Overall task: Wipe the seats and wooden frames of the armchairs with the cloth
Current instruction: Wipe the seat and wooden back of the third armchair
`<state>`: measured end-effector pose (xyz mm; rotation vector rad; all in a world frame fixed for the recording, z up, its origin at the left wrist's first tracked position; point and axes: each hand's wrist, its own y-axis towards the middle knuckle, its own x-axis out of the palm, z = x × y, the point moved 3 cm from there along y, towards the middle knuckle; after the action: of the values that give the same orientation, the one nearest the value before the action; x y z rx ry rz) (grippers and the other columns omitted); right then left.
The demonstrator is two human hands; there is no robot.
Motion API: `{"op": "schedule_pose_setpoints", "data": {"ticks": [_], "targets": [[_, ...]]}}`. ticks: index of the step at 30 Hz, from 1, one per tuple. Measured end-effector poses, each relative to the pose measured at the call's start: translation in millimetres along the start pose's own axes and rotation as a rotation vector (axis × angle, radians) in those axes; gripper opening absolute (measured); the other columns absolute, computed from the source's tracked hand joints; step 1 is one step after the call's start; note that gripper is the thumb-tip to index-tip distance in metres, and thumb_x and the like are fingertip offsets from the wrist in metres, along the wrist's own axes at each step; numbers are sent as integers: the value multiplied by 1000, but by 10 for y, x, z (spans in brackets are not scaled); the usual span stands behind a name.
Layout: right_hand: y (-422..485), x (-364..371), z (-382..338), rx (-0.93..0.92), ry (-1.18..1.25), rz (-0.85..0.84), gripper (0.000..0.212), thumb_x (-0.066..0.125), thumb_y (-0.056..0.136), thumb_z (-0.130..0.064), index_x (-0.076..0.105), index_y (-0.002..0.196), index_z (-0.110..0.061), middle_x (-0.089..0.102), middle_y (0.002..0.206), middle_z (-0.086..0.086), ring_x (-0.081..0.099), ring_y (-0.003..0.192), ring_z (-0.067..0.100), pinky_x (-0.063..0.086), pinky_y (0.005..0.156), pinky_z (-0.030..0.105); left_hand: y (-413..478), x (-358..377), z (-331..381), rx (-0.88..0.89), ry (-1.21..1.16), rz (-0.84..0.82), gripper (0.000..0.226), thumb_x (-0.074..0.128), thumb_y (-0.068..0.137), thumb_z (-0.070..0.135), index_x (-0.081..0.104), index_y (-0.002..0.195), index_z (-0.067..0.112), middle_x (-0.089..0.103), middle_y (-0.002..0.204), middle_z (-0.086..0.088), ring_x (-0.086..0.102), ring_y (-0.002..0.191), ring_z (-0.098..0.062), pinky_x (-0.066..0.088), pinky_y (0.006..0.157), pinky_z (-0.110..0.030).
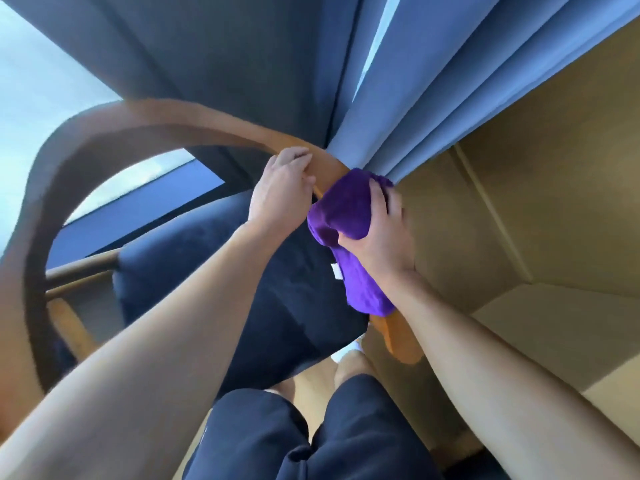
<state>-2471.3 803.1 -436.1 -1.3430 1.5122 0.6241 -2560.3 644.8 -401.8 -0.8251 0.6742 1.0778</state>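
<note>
Forearms (166,344) stretch out over the armchair (194,265), whose curved wooden rail (166,121) runs from beyond the left hand (282,192) back towards the body, passing under the right hand (379,237). Purple cloth (341,216) is draped over that rail with the right hand clutching it; the left hand grips bare wood just ahead of it. The next stroke, I'd say, follows the rail's length
</note>
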Motion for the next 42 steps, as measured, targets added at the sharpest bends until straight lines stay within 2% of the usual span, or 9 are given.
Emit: {"op": "schedule_pose_setpoints", "data": {"ticks": [4, 11, 18, 24, 28, 31, 35, 39, 42], "targets": [[400, 31, -348, -136, -69, -34, 95, 78, 74, -48, 33, 153, -19, 33, 156, 7, 50, 122, 40, 48, 97, 49, -64, -151, -389, -53, -1, 113, 47, 45, 97, 1, 48, 144, 3, 33, 158, -5, 29, 145, -24, 20, 119, -27], [1056, 264, -1369, -391, -207, -137, 87, 72, 80, -58, 33, 151, -25, 38, 151, 0, 50, 120, 38, 49, 92, 50, -100, -522, -746, -26, 182, 282, 49, 57, 86, 4, 57, 135, 7, 47, 149, -3, 47, 128, -30, 44, 99, -43], [1123, 403, -2058, -477, -37, -113, 87, 80, 73, -43, 39, 147, -23, 46, 145, 3, 52, 119, 38, 50, 93, 53, -131, -887, -981, -123, 289, 428, 56, 61, 82, 13, 54, 136, 0, 53, 144, -11, 42, 139, -31, 29, 111, -38], [1003, 320, -1721, -460, 117, -204, 112, 73, 78, -52, 3, 160, -22, 17, 165, -1, 22, 149, 27, 23, 120, 45, -21, -886, -716, -63, 246, 514, 55, 53, 86, 7, 49, 140, 2, 41, 153, -14, 34, 144, -32, 27, 116, -39], [791, 292, -1279, -315, -51, -78, 103, 72, 85, -40, 8, 160, -11, 17, 166, 6, 18, 152, 26, 23, 123, 44, 265, -522, -461, 189, 313, 187, 62, 53, 86, 23, 44, 147, 16, 35, 157, -10, 24, 148, -33, 11, 121, -45], [735, 185, -928, -145, -177, -103, 117, 81, 77, -42, 3, 160, -14, 21, 164, 6, 22, 149, 32, 27, 120, 49, 408, -261, -367, 104, 523, -153, 94, 66, 80, 55, 18, 156, 29, 9, 164, -11, 0, 150, -40, -11, 117, -59], [698, 58, -601, 115, -141, -216, 122, 78, 67, -68, 12, 156, -18, 45, 150, 8, 50, 131, 32, 52, 97, 47, 552, -66, -133, 140, 698, -233, 99, 66, 80, 59, 9, 156, 33, 7, 164, -8, -6, 149, -42, -13, 106, -76], [656, 112, -605, 58, -129, -88, 87, 70, 69, -73, 42, 135, -23, 63, 126, 0, 64, 109, 26, 55, 83, 39, 658, -12, -170, 367, 772, -216, 77, 64, 85, 54, 27, 149, 31, 40, 149, -4, 33, 139, -28, 6, 114, -68], [592, 136, -604, -37, -110, 47, 82, 66, 75, -72, 45, 135, -22, 62, 127, 0, 62, 112, 25, 54, 77, 40, 619, -122, -362, 425, 751, -138, 70, 58, 90, 51, 29, 149, 24, 47, 141, -3, 38, 135, -27, 8, 118, -59]]}}
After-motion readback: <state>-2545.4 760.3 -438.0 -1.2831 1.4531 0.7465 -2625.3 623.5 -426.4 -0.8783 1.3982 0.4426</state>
